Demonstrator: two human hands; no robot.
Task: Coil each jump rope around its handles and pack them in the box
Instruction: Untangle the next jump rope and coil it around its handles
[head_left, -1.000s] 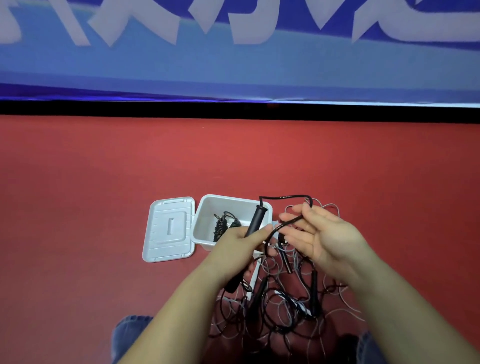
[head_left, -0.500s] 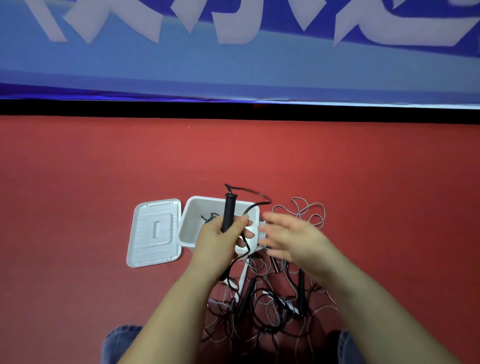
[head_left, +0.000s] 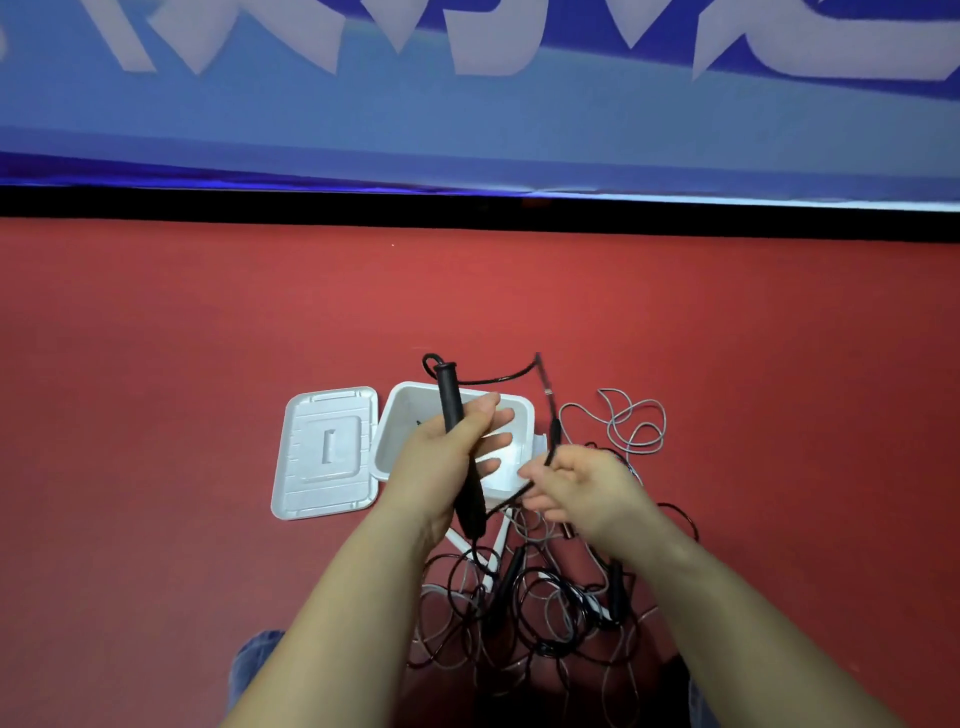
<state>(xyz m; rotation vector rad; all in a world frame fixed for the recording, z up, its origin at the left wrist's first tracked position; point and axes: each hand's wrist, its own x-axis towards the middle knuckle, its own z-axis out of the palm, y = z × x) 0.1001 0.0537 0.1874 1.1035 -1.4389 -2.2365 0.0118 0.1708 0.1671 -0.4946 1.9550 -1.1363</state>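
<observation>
Above an open white box (head_left: 524, 415) on the red floor (head_left: 208, 364), the left hand (head_left: 441, 462) grips a black jump-rope handle (head_left: 449, 397) upright. The right hand (head_left: 582, 491) pinches its black cord (head_left: 551, 451) just beside; more ropes (head_left: 530, 597) lie tangled below, the lid (head_left: 327, 452) left of the box.

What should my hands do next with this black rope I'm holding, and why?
Probably carry the right hand over and lay its pinched cord around the black handles gripped in the left hand. The cord arcs loose from the handle top to the right hand, with no turns visible yet, and the white box sits open behind.
</observation>
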